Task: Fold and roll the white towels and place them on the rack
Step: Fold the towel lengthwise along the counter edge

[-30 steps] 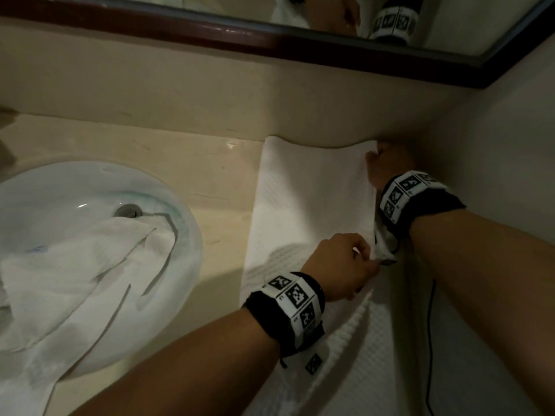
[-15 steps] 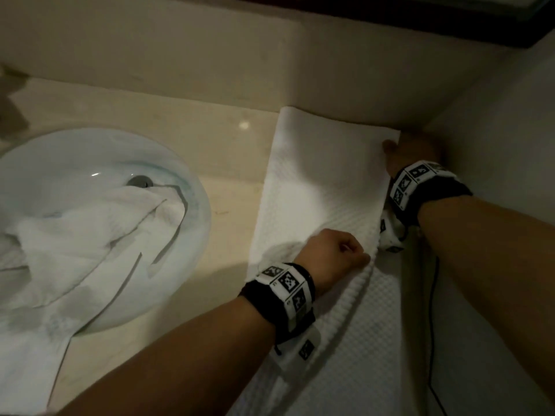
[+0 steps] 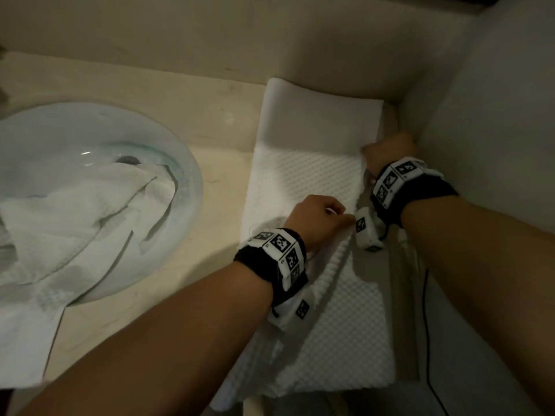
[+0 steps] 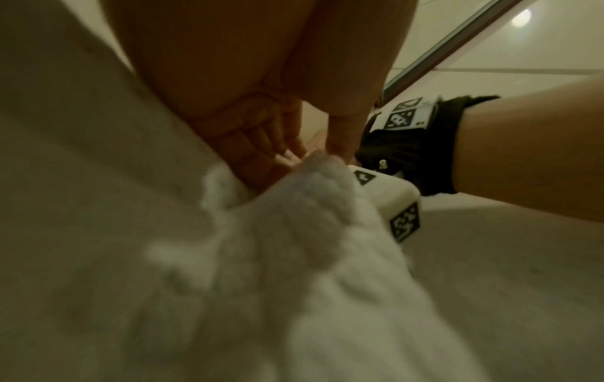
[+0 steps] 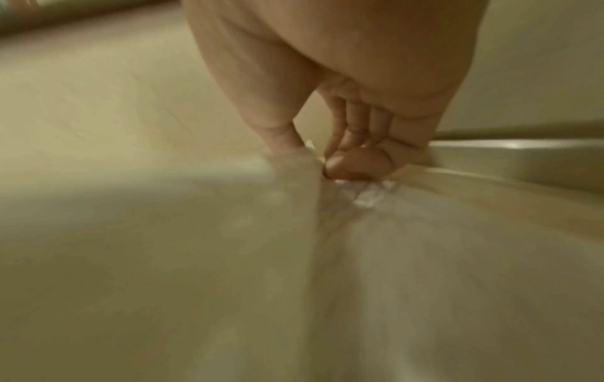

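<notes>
A white waffle-textured towel (image 3: 306, 181) lies lengthwise on the beige counter, from the back wall to the front edge. My left hand (image 3: 319, 222) pinches its right edge near the middle; in the left wrist view the fingers (image 4: 261, 144) and thumb hold a raised fold of the towel (image 4: 304, 206). Farther back, beside the right wall, my right hand (image 3: 389, 153) pinches the same edge, thumb and fingers (image 5: 353, 160) closed on the towel (image 5: 294, 232). A second white towel (image 3: 75, 211) lies crumpled in the sink and hangs over its front rim.
The round white sink (image 3: 186, 163) fills the left of the counter (image 3: 210, 121). Walls close off the back and the right side. A thin black cable (image 3: 428, 325) runs down by the right wall. No rack is in view.
My right hand has drawn the towel's right edge back toward me from the far corner. My left hand keeps its pinch. The head view has tilted down, and the mirror is out of sight.
</notes>
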Tool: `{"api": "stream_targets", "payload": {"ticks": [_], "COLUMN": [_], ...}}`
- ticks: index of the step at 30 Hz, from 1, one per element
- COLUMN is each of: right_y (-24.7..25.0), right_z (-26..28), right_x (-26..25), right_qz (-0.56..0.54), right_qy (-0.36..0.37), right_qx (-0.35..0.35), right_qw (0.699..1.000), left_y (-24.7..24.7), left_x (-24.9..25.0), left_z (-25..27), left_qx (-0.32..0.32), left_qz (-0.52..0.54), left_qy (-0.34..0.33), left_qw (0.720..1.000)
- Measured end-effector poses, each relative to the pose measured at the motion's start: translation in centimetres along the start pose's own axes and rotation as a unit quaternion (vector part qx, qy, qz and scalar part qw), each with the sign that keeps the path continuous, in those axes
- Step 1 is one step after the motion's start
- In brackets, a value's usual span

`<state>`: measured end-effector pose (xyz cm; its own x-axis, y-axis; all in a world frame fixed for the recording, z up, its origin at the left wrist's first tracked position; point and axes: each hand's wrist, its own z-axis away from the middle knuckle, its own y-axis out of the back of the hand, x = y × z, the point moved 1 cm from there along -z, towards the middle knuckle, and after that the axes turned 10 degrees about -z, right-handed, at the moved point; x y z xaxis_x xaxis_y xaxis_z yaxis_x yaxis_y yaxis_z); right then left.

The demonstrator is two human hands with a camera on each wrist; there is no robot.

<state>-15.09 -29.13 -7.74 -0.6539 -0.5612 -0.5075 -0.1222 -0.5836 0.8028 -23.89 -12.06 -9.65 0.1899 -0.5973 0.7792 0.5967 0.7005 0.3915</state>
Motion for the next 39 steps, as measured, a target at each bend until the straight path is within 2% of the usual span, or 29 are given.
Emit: {"api": "stream_targets", "payload": {"ticks": [6,11,18,23,29,33,39], "right_y": [-1.2,-2.7,-1.4,-2.2,-2.4,-1.6,0.2], "right_z": [7.5,13.4,17.5,20.9,22.3,22.4,20.6], "right_x": [2.9,4.8,6.1,7.4,8.3,8.8,10.1], "right_qz": [-0.038,-0.024,-0.093,-0.148,-0.195,-0.206,-0.207], "right_qy": [-0.047,-0.077,-0.075,-0.099,-0.084,-0.055,-0.031], "right_qx": [-0.041,-0.075,-0.084,-0.114,-0.098,-0.079,-0.039], "right_qw": [0.997,0.994,0.989,0.977,0.972,0.974,0.977], "left_y": [0.6,1.5,3.0,3.2,3.9,3.2,-0.3], "left_x": [-1.3,-3.0,-6.3,-7.7,-8.3,-7.0,-3.3], "left_z": [5.3,9.6,14.4,17.5,20.3,21.0,21.5], "left_qx": [-0.025,-0.023,-0.015,-0.036,-0.016,-0.032,-0.108], "left_qz": [-0.099,-0.152,-0.208,-0.283,-0.36,-0.318,-0.261], "left_qy": [-0.02,-0.019,0.019,-0.016,-0.023,-0.038,-0.104], "left_qw": [0.995,0.988,0.978,0.958,0.932,0.947,0.954]}}
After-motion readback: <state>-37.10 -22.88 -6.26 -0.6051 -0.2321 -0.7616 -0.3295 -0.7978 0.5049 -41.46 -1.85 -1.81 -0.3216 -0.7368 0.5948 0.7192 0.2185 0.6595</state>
